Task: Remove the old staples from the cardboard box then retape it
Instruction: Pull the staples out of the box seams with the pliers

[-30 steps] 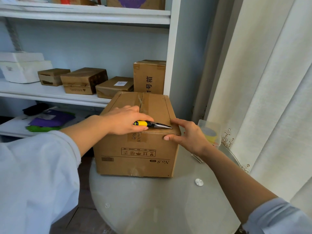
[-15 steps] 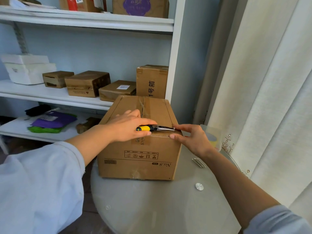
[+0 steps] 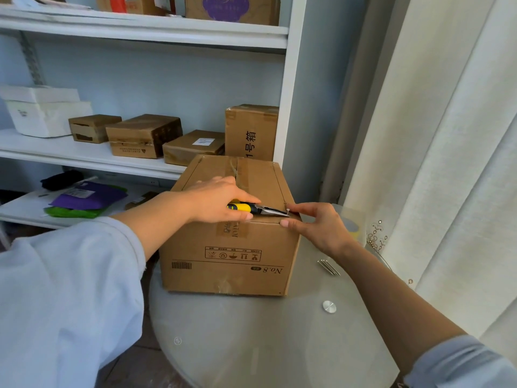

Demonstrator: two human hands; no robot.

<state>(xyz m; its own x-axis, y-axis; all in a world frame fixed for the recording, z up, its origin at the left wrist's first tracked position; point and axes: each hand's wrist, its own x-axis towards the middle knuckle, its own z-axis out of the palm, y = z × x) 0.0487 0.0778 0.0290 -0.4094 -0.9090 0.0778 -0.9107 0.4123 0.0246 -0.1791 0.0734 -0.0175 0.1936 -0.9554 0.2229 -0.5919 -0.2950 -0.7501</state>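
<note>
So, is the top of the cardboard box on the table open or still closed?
Closed. The flaps of the cardboard box lie flat, with tape running along the centre seam. The pliers work only at the front right edge.

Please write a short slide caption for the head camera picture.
Left hand works yellow-handled pliers at the cardboard box top corner; right hand steadies it.

Small cartons (image 3: 144,135) line the white shelf (image 3: 70,152); purple packet (image 3: 89,195) below, cream curtain (image 3: 447,135) right.
</note>
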